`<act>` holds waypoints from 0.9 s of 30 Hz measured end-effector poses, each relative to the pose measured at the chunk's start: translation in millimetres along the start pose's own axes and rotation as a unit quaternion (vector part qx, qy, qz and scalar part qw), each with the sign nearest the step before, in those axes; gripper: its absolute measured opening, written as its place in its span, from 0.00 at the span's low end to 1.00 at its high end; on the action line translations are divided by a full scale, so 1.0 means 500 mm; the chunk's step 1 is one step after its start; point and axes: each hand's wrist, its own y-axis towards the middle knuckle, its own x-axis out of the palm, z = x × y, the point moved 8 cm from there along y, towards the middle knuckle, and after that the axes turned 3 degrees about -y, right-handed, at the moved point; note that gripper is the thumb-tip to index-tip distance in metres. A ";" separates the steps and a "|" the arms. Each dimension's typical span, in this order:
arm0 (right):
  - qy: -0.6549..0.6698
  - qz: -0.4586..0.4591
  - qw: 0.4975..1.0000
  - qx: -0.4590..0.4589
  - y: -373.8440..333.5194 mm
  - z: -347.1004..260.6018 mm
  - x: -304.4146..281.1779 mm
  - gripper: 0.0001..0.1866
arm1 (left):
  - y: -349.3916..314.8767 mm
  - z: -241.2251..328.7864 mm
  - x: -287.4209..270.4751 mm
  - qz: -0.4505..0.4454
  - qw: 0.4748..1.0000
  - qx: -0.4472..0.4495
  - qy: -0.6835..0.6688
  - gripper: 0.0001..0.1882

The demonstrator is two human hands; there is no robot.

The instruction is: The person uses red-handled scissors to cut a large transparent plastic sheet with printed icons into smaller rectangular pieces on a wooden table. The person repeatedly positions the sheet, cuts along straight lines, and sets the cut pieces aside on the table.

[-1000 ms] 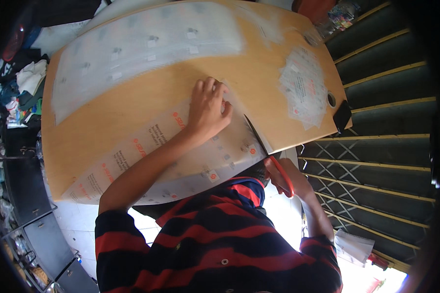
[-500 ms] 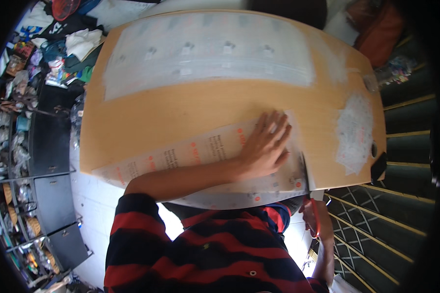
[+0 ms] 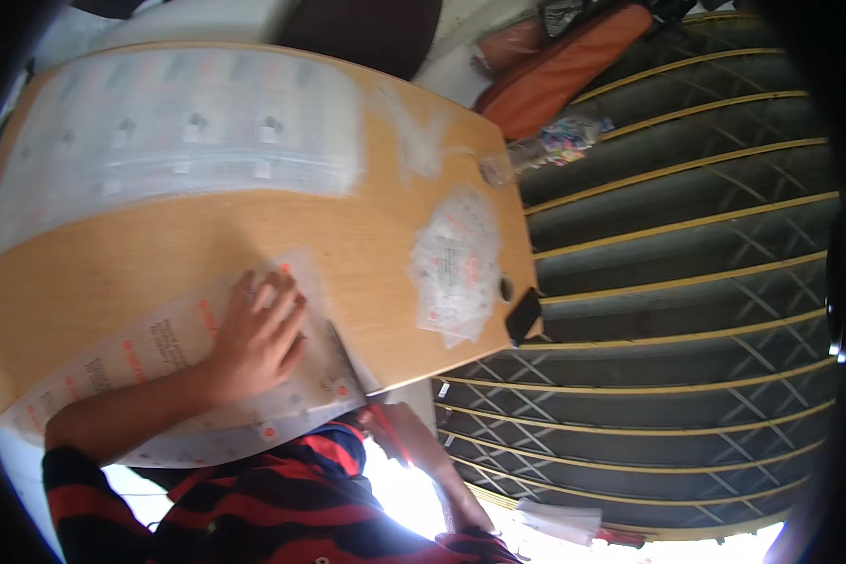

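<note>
A translucent plastic sheet [image 3: 150, 362] with orange and dark print lies along the table's near edge, its front part hanging over toward my striped shirt. My left hand [image 3: 258, 334] rests on the sheet's right part, palm down with the fingers spread. Beyond the near edge, my right hand [image 3: 399, 430] is closed round the red handle of a pair of scissors. The dark blades of the scissors [image 3: 352, 357] reach up over the table at the sheet's right side. How far apart the blades are is hard to make out.
A stack of clear printed plastic sheets [image 3: 188, 132] covers the table's far left. Smaller cut pieces [image 3: 453, 268] lie in a pile at the right. Beside them sits a dark flat object [image 3: 524, 317] at the table's corner. A yellow-barred folding gate [image 3: 677, 310] stands to the right.
The view has turned to the right, so table and hands appear farther left. My left hand stays pressed on the sheet, and the right keeps its grip on the scissors.
</note>
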 end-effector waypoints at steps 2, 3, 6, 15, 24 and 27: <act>-0.011 -0.012 0.999 -0.034 0.017 -0.011 -0.004 0.31 | -0.037 -0.048 -0.016 0.019 0.998 0.025 0.063 0.24; -0.001 -0.013 0.998 -0.065 0.029 -0.009 -0.008 0.31 | -0.037 -0.035 -0.004 0.008 0.996 0.034 0.077 0.24; 0.030 0.054 0.998 -0.015 -0.083 0.048 -0.110 0.30 | 0.081 0.104 0.100 0.048 0.995 0.087 0.012 0.23; -0.086 0.085 0.988 0.095 -0.178 0.129 -0.094 0.30 | 0.094 0.131 0.265 0.054 0.995 0.053 -0.065 0.20; -0.038 0.098 0.988 0.113 -0.183 0.154 -0.119 0.38 | 0.116 0.199 0.225 0.019 0.984 0.147 -0.101 0.19; -0.010 0.102 0.989 0.107 -0.171 0.169 -0.109 0.41 | 0.109 0.196 0.219 0.006 0.980 0.163 -0.118 0.19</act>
